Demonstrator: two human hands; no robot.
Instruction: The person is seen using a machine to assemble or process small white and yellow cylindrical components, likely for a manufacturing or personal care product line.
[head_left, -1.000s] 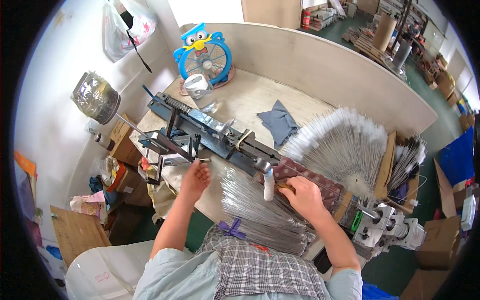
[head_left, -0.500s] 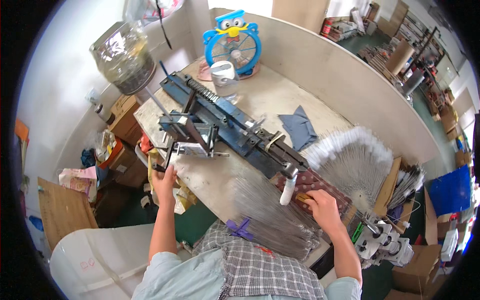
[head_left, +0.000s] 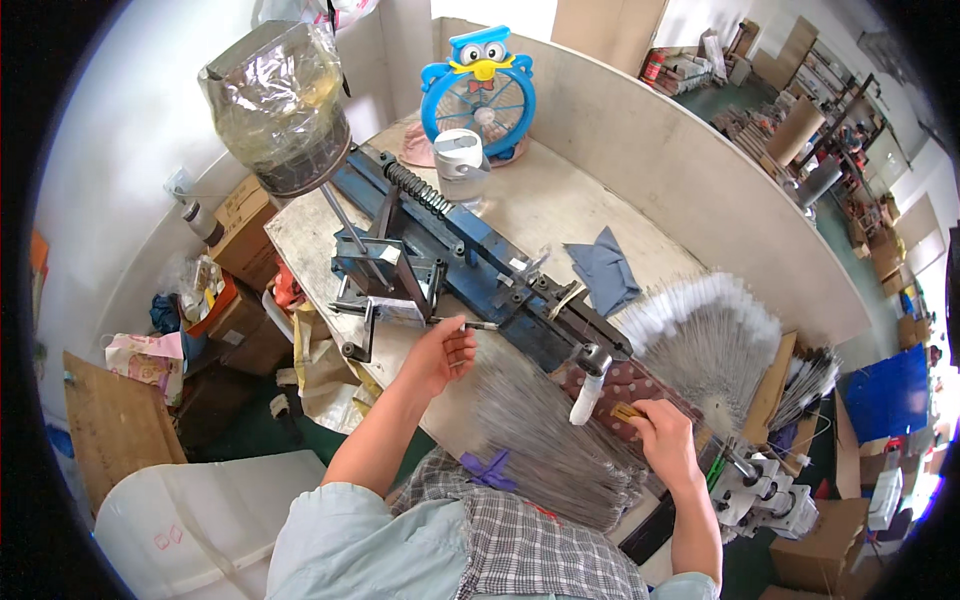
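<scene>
My left hand (head_left: 440,357) is at the short metal rod (head_left: 482,325) that sticks out of the metal fixture on the blue machine (head_left: 470,255). Its thumb and forefinger come together there and the other fingers curl; what they pinch is too small to make out. The black crank (head_left: 367,330) hangs free beside that wrist. Between the fingers of my right hand (head_left: 665,437) are small brass-coloured pieces (head_left: 628,411), held over the maroon dotted cloth (head_left: 617,400). A white-wrapped handle (head_left: 588,398) stands just left of them. Thin metal wires (head_left: 545,430) lie fanned in front of me.
Another fan of wires with white ends (head_left: 700,320) covers the right side of the table. A bag-wrapped hopper (head_left: 285,110) rises at the left. Behind the machine are a blue toy-shaped fan (head_left: 482,105), a white-lidded jar (head_left: 460,165) and a grey cloth (head_left: 603,270).
My left hand has let go of the crank and moved right to the rod. The crank has swung lower. My right hand stays in nearly the same place with the brass-coloured pieces.
</scene>
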